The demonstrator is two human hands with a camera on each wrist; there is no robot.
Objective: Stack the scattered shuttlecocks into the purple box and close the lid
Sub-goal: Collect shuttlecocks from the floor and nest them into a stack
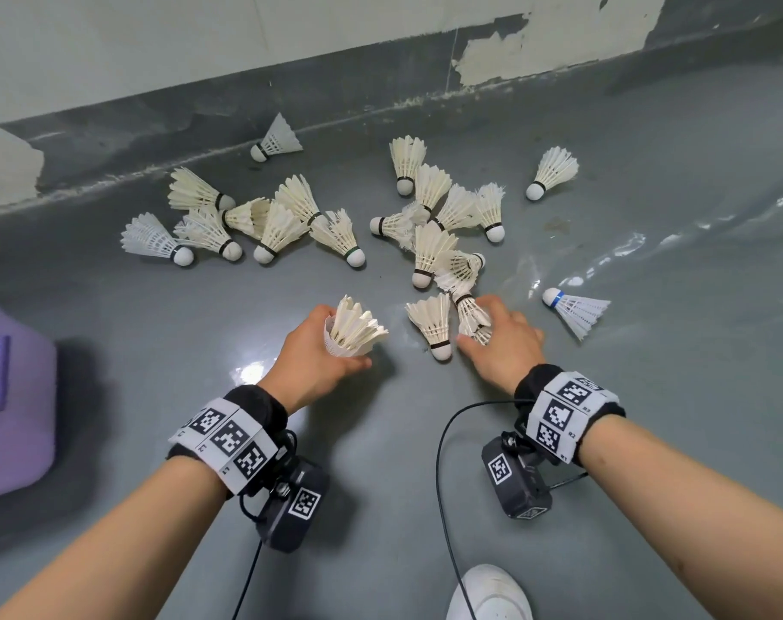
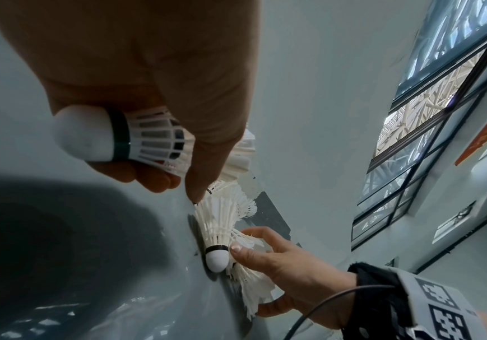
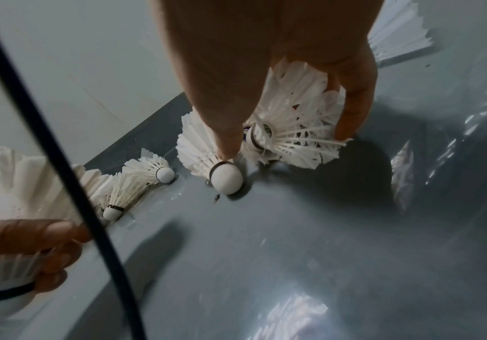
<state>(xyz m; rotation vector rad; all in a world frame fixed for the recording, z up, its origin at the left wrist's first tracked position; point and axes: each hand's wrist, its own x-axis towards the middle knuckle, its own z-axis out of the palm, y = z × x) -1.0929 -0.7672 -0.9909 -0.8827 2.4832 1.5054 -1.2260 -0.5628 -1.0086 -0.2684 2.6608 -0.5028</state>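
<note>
Several white feather shuttlecocks lie scattered on the grey floor, in a left cluster (image 1: 264,221) and a right cluster (image 1: 443,212). My left hand (image 1: 342,336) grips a nested stack of shuttlecocks (image 1: 356,331); the bottom cork with its green band (image 2: 90,135) sticks out below the fingers. My right hand (image 1: 474,322) reaches down to the floor, thumb and fingers curled round the feather skirt of a lying shuttlecock (image 3: 294,128). Another shuttlecock (image 1: 432,322) lies just left of that hand, its cork (image 3: 226,178) by my thumb. The purple box (image 1: 14,396) stands at the far left, mostly cut off by the frame.
Single shuttlecocks lie by the wall base (image 1: 275,138), at the far right (image 1: 552,172), and one with a blue band (image 1: 577,308) on clear plastic film (image 1: 649,243). A white shoe (image 1: 488,592) and a black cable (image 1: 443,463) are near me.
</note>
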